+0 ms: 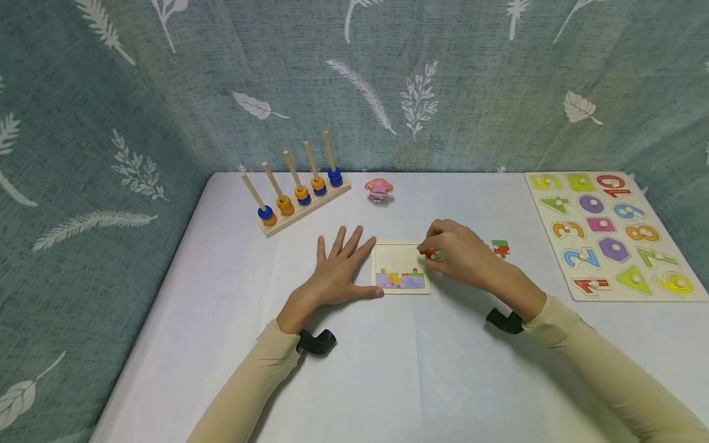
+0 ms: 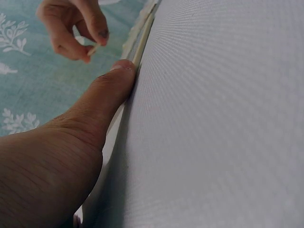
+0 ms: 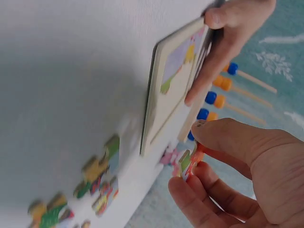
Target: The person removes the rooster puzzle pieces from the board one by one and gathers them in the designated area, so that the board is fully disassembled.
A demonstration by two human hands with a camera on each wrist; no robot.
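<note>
A wooden jigsaw tray point(image 1: 401, 295) lies flat on the white table, its near part filled with joined purple, yellow and green pieces. My left hand point(image 1: 339, 272) is spread at its left side, with the thumb resting on the near left corner and the fingers straight. Over the tray's right edge, my right hand point(image 1: 455, 253) pinches a small red and green jigsaw piece point(image 3: 187, 164) between thumb and fingertips, lifted off the table. Loose jigsaw pieces point(image 3: 97, 173) lie to the right of the tray, partly hidden behind the right hand in the head view.
A wooden peg stand point(image 1: 304, 209) with blue and orange rings stands at the back left. Beside it sits a pink toy figure point(image 1: 379, 189). A number and shape board point(image 1: 615, 240) lies on the right. Patterned cloth point(image 1: 388, 92) hangs behind the table.
</note>
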